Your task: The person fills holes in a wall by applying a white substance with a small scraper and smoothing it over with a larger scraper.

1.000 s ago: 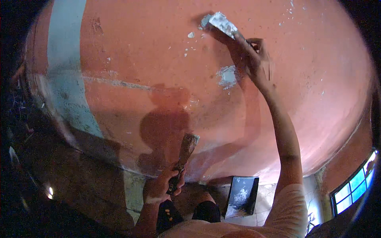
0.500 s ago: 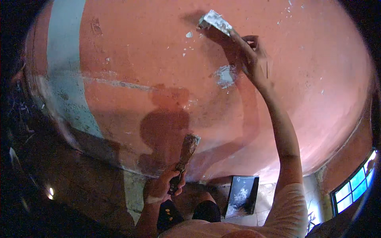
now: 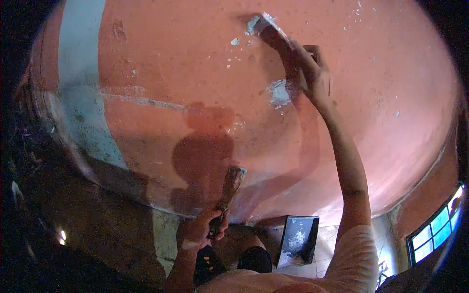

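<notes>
My right hand (image 3: 315,75) is raised to the orange wall (image 3: 161,58), its fingers wrapped round a putty knife (image 3: 276,28) whose blade carries white filler. Seen nearly edge-on, the blade is at a white filler patch (image 3: 253,24) high on the wall. Below that hand lies a larger white patch (image 3: 280,93). Down near my body, my left hand (image 3: 201,228) grips a second putty knife (image 3: 232,183) by its handle. That knife points up, and its blade is stained with whitish residue.
A dark rectangular tray (image 3: 299,239) with white filler in it stands low by the wall's foot. A pale blue-grey band (image 3: 80,49) runs down the wall at left. Small white spots dot the wall. A window (image 3: 435,229) shows at lower right.
The right putty knife's blade has turned from showing its broad face to nearly edge-on and shifted slightly right. A white patch now shows beside it. My left hand stays in place.
</notes>
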Tool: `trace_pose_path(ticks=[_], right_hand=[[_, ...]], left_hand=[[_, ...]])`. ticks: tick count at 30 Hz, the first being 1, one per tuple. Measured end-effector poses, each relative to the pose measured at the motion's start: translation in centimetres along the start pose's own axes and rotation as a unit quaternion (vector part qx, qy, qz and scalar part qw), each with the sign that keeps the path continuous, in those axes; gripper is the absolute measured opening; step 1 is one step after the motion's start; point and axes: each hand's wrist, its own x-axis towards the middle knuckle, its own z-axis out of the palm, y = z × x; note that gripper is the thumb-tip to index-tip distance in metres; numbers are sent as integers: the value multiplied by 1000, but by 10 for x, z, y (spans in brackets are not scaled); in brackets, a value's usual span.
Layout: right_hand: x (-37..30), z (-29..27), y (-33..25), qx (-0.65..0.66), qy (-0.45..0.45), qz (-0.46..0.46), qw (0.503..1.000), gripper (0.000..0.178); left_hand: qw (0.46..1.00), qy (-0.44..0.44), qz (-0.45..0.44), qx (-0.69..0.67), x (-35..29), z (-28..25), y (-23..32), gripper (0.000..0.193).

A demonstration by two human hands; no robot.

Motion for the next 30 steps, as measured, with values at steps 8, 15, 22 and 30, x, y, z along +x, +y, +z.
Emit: trace_pose_path(ticks=[8,15,22,30], right_hand=[[8,-2,-10,44,46,45,997,45],[0,-5,-8,20,18,32,999,54],[3,-13,-13,-110,-36,-20,993,65],[4,-10,-3,-165,-28,-49,985,51]], left_hand=[[1000,8,13,3,0,8,4,26],[1000,17,8,-18,-2,6,6,25],[999,38,-18,-4,0,3,5,28],[999,32,-18,3,6,-1,-2,28]])
